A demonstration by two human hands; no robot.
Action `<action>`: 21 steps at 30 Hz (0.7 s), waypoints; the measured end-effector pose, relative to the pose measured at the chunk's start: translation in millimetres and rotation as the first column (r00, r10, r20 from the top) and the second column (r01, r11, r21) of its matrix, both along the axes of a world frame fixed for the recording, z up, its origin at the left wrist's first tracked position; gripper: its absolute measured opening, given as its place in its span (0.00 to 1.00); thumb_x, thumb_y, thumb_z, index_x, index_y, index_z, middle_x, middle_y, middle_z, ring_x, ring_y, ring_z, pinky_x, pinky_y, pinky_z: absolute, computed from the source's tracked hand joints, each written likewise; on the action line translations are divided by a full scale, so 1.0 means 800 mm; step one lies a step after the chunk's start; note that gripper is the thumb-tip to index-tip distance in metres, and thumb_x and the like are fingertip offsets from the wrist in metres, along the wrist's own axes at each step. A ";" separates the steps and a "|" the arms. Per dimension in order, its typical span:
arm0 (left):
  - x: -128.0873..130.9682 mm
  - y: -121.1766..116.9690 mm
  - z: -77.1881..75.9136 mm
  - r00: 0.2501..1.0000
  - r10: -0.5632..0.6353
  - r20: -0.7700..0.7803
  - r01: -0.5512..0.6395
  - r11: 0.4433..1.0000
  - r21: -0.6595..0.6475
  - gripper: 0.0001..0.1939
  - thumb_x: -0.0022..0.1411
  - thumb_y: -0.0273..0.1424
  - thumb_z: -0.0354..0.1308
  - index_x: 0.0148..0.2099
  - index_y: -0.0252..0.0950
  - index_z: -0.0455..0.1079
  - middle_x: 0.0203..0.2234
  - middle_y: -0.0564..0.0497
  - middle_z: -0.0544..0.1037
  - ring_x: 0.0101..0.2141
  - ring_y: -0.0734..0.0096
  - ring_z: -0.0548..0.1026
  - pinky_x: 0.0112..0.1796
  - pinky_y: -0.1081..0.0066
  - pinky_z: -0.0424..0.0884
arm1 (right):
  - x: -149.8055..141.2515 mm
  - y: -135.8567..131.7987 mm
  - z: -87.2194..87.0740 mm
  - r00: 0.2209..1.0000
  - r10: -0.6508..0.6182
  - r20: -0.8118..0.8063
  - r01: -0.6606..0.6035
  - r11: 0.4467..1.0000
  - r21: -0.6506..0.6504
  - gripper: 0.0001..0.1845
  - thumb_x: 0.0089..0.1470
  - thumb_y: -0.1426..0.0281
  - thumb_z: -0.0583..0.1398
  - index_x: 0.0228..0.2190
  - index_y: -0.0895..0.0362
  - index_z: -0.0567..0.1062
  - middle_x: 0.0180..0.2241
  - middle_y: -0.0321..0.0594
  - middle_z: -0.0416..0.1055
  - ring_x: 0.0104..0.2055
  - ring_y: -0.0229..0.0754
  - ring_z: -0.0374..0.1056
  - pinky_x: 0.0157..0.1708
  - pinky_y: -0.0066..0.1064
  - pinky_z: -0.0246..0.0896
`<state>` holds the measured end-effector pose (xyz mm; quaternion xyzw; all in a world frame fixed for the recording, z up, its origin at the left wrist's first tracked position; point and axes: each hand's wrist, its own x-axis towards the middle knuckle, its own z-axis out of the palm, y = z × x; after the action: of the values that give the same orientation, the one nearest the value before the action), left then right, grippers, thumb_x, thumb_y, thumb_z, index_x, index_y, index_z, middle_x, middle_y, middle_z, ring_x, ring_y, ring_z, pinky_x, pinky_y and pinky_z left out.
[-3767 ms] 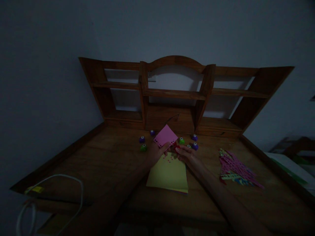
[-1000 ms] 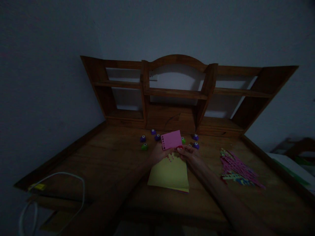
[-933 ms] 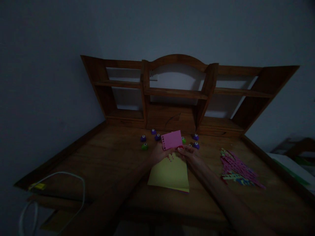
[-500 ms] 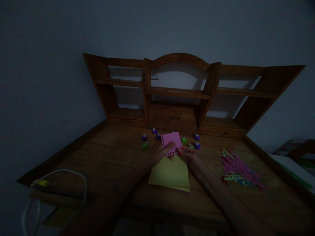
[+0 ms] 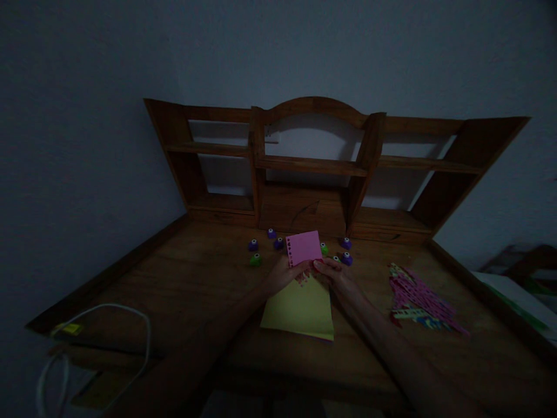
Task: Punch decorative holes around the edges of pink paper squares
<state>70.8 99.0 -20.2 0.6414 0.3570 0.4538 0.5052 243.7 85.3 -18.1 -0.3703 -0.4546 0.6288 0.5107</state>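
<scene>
A pink sheet of paper (image 5: 303, 247) with a row of punched holes along its left edge is tilted up above the desk. My left hand (image 5: 281, 277) grips it at the lower left corner, thumb across the front. My right hand (image 5: 342, 277) is closed around a small red paper punch (image 5: 319, 266) at the sheet's lower right edge. Under both hands lies a stack of yellow paper (image 5: 300, 310), with small pink cut-outs (image 5: 302, 278) scattered on its upper part. Dim light and my fingers hide most of the punch.
Several purple punches (image 5: 346, 259) and green punches (image 5: 255, 260) stand behind my hands. A pile of punched paper strips (image 5: 420, 296) lies to the right. A wooden shelf unit (image 5: 311, 165) closes off the back. A white cable (image 5: 145, 331) loops at the left edge.
My left hand has slid from the middle of the pink sheet to its lower left corner. The sheet has turned a little; the right hand keeps the punch at the lower edge.
</scene>
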 end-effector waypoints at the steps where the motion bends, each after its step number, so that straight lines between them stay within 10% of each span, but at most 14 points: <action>1: 0.000 0.000 0.001 1.000 0.026 -0.006 -0.026 1.000 0.016 0.19 0.57 0.45 0.59 0.36 0.31 0.70 0.25 0.49 0.75 0.21 0.74 0.71 0.24 0.74 0.69 | 0.000 0.001 -0.001 1.000 -0.018 0.014 0.018 1.000 0.013 0.17 0.40 0.61 0.70 0.32 0.56 0.79 0.36 0.42 0.77 0.36 0.44 0.72 0.40 0.36 0.64; 21: -0.020 0.011 0.004 0.875 0.438 -0.204 -0.410 0.897 0.167 0.18 0.61 0.42 0.54 0.27 0.34 0.71 0.17 0.49 0.74 0.21 0.67 0.74 0.26 0.71 0.67 | 0.002 0.007 -0.003 0.974 -0.164 0.156 0.153 0.985 0.077 0.20 0.38 0.59 0.70 0.33 0.57 0.78 0.28 0.38 0.75 0.26 0.38 0.67 0.26 0.30 0.58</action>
<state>54.9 108.0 -17.2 0.6257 0.5190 0.4944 0.3079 245.2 90.9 -20.3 -0.4383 -0.4836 0.5390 0.5324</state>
